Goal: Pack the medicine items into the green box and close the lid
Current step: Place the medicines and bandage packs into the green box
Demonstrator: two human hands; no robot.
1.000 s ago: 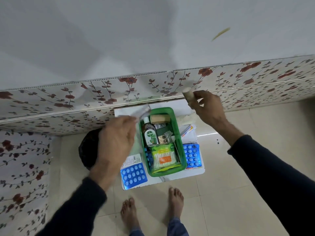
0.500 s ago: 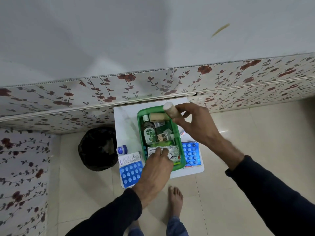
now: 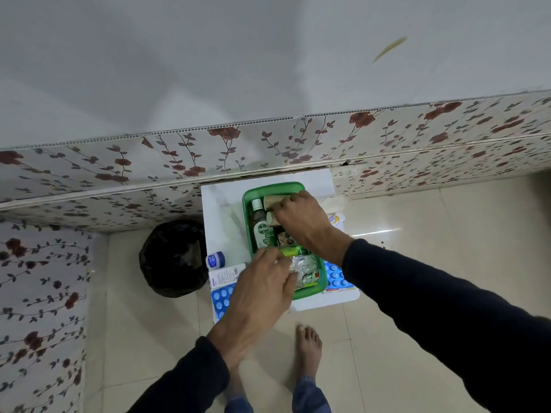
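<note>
Green box (image 3: 247, 222) sits on the small white table (image 3: 222, 210), lid off; I see no lid in view. My right hand (image 3: 301, 220) is inside the far end of the box, fingers curled on a beige bandage roll (image 3: 270, 218); a second roll (image 3: 275, 201) lies just beyond it. Count: two rolls. My left hand (image 3: 262, 293) presses the foil strip packs (image 3: 304, 271) at the near end, fingers spread flat, gripping nothing that I can tell.

In the box: one Dettol bottle (image 3: 261, 228), lying lengthwise on the left side. Outside: one small blue-capped jar (image 3: 215, 260) and one white carton (image 3: 224, 277) to the left, two blue blister sheets, one near left (image 3: 220, 302), one right (image 3: 335, 277).

Judgement: rolls are light, soft, compressible; pinch across the sides. Foil packs are thin and slippery; hold by an edge. The bottle is likely the heaviest item; grasp it at mid-body.
</note>
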